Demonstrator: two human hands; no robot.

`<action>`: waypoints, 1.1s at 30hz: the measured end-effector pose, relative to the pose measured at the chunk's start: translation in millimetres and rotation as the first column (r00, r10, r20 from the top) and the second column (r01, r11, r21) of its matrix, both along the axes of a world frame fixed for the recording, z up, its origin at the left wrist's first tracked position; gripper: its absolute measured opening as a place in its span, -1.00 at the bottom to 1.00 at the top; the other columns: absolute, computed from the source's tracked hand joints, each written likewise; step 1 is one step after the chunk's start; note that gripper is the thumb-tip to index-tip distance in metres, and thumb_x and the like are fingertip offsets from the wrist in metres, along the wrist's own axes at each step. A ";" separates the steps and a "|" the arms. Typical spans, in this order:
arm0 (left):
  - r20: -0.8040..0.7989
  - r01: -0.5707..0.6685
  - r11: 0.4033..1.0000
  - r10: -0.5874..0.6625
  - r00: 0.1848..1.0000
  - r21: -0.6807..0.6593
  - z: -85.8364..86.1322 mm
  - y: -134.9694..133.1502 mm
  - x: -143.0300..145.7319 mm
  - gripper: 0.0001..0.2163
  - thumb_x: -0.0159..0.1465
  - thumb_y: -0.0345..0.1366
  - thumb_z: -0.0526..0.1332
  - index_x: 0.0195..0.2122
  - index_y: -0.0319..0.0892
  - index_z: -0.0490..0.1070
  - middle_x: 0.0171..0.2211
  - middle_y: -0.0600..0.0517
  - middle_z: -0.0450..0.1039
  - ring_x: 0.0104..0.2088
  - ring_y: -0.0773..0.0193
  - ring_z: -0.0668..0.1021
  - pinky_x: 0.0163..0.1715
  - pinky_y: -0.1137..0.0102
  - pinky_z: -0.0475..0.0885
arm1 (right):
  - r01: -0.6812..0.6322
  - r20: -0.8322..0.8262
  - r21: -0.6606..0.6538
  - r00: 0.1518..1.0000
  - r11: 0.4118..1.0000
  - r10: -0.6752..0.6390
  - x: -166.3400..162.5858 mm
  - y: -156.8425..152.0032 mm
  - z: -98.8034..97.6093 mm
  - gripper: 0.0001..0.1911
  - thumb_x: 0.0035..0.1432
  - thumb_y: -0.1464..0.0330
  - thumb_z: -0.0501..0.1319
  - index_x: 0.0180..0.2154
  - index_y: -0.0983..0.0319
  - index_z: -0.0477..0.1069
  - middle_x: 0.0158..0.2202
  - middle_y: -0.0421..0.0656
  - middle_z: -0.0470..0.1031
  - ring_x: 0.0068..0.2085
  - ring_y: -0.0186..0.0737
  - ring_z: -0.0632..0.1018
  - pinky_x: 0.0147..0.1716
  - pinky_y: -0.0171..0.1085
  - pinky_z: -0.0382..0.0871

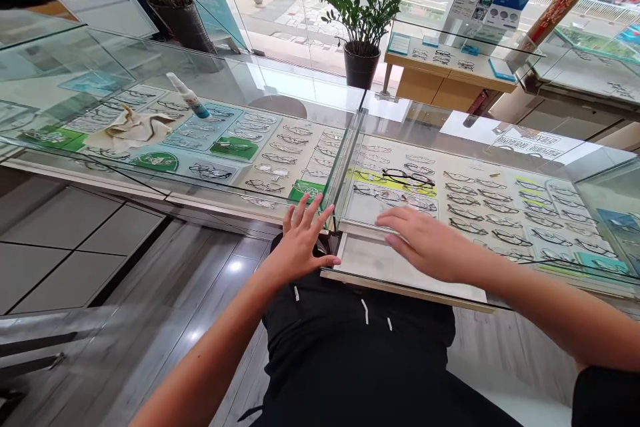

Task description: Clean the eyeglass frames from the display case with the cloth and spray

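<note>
My left hand [300, 243] is spread with nothing in it, at the near corner where two glass display cases meet. Its fingertips are by the upright glass edge [340, 180]; whether they touch it I cannot tell. Stretched out flat, my right hand [425, 243] is over the near edge of the right case, its fingers pointing left. Below it a pale pulled-out drawer [380, 263] shows. A pair of black-framed eyeglasses [407, 178] lies just beyond my right hand, apart from the rows of eyeglasses [465, 200] under the glass.
On the left case stand a white spray bottle [189, 97] and a crumpled cream cloth [130, 130]. Potted plants [363, 53] are by the window. A wooden display table [445, 73] with more eyeglasses is at the back right. Grey floor [200, 280] lies at the left.
</note>
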State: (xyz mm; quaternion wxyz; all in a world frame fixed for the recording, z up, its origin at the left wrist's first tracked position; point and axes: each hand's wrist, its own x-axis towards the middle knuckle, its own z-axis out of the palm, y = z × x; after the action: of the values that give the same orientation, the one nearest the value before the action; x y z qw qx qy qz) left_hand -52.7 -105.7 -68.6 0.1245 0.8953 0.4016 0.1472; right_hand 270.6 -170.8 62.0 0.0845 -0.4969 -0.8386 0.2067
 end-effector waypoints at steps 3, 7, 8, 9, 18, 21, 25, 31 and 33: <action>-0.010 -0.004 1.000 0.004 1.000 -0.005 0.1 0.7 -0.1 0.14 0.23 0.37 0.40 0.68 0.03 -0.07 0.69 -0.22 -0.20 0.66 -0.41 -0.17 0.58 -0.25 -0.28 | 0.017 0.040 -0.229 0.999 0.973 -0.008 -28.4 -12.4 -38.9 -0.52 0.57 0.36 -0.01 0.34 0.25 0.47 0.28 0.11 0.60 0.23 0.07 0.63 0.23 0.01 0.53; -0.022 -0.001 1.000 0.000 1.000 -0.005 -0.8 1.4 -0.2 0.12 0.24 0.39 0.38 0.67 0.01 -0.04 0.69 -0.22 -0.22 0.66 -0.38 -0.18 0.58 -0.23 -0.31 | 0.216 0.317 -0.222 0.938 0.951 -0.139 -43.5 25.4 -119.2 -0.49 0.42 0.49 0.13 0.33 0.32 0.48 0.47 0.18 0.43 0.47 0.11 0.44 0.36 -0.05 0.41; -0.025 0.001 1.000 -0.001 1.000 -0.007 -0.8 1.4 -0.3 0.11 0.25 0.39 0.37 0.67 0.00 -0.03 0.69 -0.22 -0.23 0.67 -0.37 -0.19 0.58 -0.23 -0.31 | 0.277 0.358 -0.175 0.912 0.945 -0.201 -44.2 40.0 -136.6 -0.45 0.40 0.50 0.14 0.36 0.38 0.45 0.55 0.20 0.29 0.56 0.18 0.29 0.44 0.00 0.32; -0.028 0.000 1.000 -0.001 1.000 -0.010 -0.6 1.4 -0.4 0.11 0.25 0.40 0.36 0.67 0.00 -0.03 0.69 -0.22 -0.24 0.67 -0.37 -0.19 0.58 -0.23 -0.31 | 0.320 0.382 -0.141 0.891 0.937 -0.247 -44.2 54.4 -151.6 -0.40 0.41 0.51 0.12 0.42 0.46 0.37 0.61 0.24 0.15 0.61 0.25 0.20 0.49 0.07 0.24; -0.033 -0.008 0.999 0.007 0.999 -0.041 -0.2 0.9 -0.1 0.15 0.22 0.36 0.42 0.68 0.05 -0.10 0.70 -0.20 -0.27 0.66 -0.41 -0.19 0.58 -0.28 -0.28 | 0.391 0.427 0.046 0.825 0.919 -0.372 -34.1 112.7 -211.8 -0.07 0.22 0.56 0.16 0.58 0.57 0.00 0.65 0.28 -0.05 0.67 0.24 0.03 0.63 0.16 -0.07; -0.036 -0.004 0.999 0.003 0.999 -0.036 -1.7 1.2 -0.1 0.16 0.22 0.38 0.40 0.69 0.03 -0.11 0.70 -0.22 -0.27 0.66 -0.43 -0.20 0.57 -0.30 -0.28 | 0.379 0.419 0.069 0.829 0.923 -0.371 -31.8 119.9 -215.2 -0.07 0.19 0.56 0.17 0.57 0.56 0.06 0.63 0.29 0.03 0.66 0.28 0.06 0.62 0.21 -0.09; -0.031 0.001 1.000 -0.002 1.000 -0.021 -2.9 1.5 -1.1 0.16 0.23 0.39 0.39 0.69 0.03 -0.12 0.69 -0.24 -0.26 0.66 -0.45 -0.19 0.56 -0.32 -0.29 | 0.378 0.409 0.068 0.834 0.923 -0.372 -33.4 119.9 -207.0 -0.05 0.17 0.54 0.22 0.56 0.53 0.08 0.59 0.35 0.15 0.63 0.32 0.15 0.62 0.26 -0.10; -0.013 0.007 1.000 -0.007 1.000 -0.025 -3.6 1.5 -1.4 0.13 0.26 0.42 0.33 0.68 0.04 -0.11 0.69 -0.25 -0.22 0.66 -0.44 -0.17 0.56 -0.31 -0.27 | 0.345 0.387 -0.041 0.871 0.938 -0.303 -34.0 69.9 -167.6 -0.29 0.31 0.52 0.14 0.47 0.43 0.29 0.57 0.22 0.25 0.59 0.19 0.23 0.55 0.09 0.13; 0.002 0.010 1.000 -0.010 1.000 -0.020 -4.6 1.9 -1.1 0.14 0.25 0.43 0.33 0.68 0.04 -0.12 0.68 -0.25 -0.21 0.66 -0.44 -0.18 0.56 -0.31 -0.28 | 0.252 0.302 -0.163 0.933 0.954 -0.195 -29.8 45.1 -144.3 -0.39 0.39 0.44 0.12 0.42 0.38 0.38 0.53 0.18 0.33 0.57 0.16 0.26 0.53 0.03 0.19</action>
State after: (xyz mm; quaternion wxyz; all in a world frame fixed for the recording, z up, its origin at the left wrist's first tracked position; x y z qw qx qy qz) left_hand -53.8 -103.8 -73.3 0.1343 0.8958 0.3986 0.1435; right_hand 240.8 -125.7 -82.3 -0.0630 -0.6197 -0.7549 0.2053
